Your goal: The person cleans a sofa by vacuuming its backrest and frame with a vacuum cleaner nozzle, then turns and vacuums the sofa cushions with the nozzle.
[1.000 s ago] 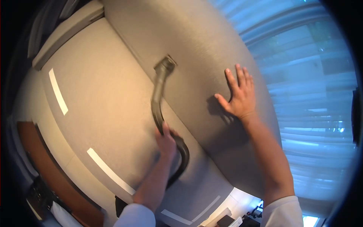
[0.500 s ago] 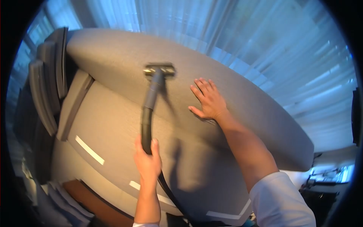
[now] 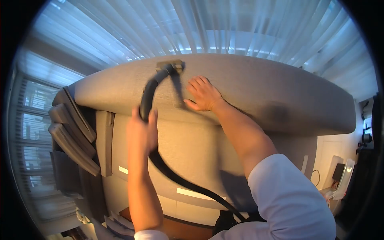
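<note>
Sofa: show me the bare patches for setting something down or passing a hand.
Bare: the seat between the hose and right forearm, below the backrest; also the backrest's face beyond the right hand, toward the right end. Crowded: the left end, with stacked cushions, and around the nozzle and the left hand gripping the hose.

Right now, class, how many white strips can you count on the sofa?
3: one strip beside the left arm, one strip by the hose, one strip near the right end of the sofa. More may be hidden.
</note>
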`<state>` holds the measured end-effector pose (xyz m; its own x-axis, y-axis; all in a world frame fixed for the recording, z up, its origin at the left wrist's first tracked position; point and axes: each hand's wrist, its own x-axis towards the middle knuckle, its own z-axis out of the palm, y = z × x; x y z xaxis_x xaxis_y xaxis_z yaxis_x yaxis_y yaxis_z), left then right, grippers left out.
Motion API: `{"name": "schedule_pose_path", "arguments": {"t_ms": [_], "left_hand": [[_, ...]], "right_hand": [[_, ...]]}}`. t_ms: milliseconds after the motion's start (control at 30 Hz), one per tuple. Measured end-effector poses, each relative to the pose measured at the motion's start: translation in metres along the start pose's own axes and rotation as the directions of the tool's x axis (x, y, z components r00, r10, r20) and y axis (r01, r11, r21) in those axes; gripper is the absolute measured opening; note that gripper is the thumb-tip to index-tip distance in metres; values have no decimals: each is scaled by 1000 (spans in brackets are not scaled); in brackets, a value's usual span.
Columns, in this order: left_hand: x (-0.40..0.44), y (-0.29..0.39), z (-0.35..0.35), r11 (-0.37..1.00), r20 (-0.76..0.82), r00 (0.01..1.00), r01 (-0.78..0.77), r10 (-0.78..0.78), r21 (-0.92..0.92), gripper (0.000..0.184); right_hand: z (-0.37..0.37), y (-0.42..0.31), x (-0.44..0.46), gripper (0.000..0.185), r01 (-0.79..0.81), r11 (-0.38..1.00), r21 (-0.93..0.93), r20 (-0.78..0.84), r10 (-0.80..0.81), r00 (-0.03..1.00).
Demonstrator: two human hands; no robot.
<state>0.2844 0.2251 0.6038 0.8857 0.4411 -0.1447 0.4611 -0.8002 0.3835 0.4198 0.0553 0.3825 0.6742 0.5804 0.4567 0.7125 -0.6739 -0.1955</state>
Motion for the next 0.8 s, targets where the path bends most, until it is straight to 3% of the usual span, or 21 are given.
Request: {"name": "schedule_pose_path", "arguments": {"t_ms": [67,133,200,233,367,467,500,533,600,633,733,800], "left_hand": [[-51,-30,8,991,-42,991,-127,130,52,53],[-77,-5,8,998,-26,999,-33,35,52,55],[-47,15,13,999,16,1000,-9,9,38,56],[-21,15,24,983,-79,980,-180,183,42,57],[68,58,48,961,-59,960,-271,274,51,57],[54,50,31,969,38,970,-241,239,51,61],[33,31,21,965,-49,965,-253,256,70,59],[9,19,1,982,39,983,-180,178,61,56],[-26,-36,-6,972,3,975,-222,222,83,53],[-45,-35,-10,991,10,992,-130,130,36,53],[-43,1,-15,989,33,990,-138,137,58,54],[-7,18,-5,956,-15,962,-269,273,115,56]], "right_hand": [[0,1,-2,61,-52,997,52,-57,55,997],[-3,7,0,66,-117,989,87,-106,126,986],[-3,2,0,81,-115,990,80,-233,131,964],[0,4,2,90,-136,980,143,-172,160,972],[-4,2,3,91,-167,983,82,-146,177,973],[-4,0,5,93,-197,977,79,-111,205,972],[-4,0,6,93,-194,977,84,-112,203,973],[-5,1,4,94,-184,978,99,-104,194,975],[-7,3,6,94,-175,978,111,-104,186,977],[-9,5,9,95,-166,978,128,-82,177,981],[-9,3,6,99,-170,978,123,-34,175,984],[-6,1,8,100,-222,950,218,-123,252,960]]}}
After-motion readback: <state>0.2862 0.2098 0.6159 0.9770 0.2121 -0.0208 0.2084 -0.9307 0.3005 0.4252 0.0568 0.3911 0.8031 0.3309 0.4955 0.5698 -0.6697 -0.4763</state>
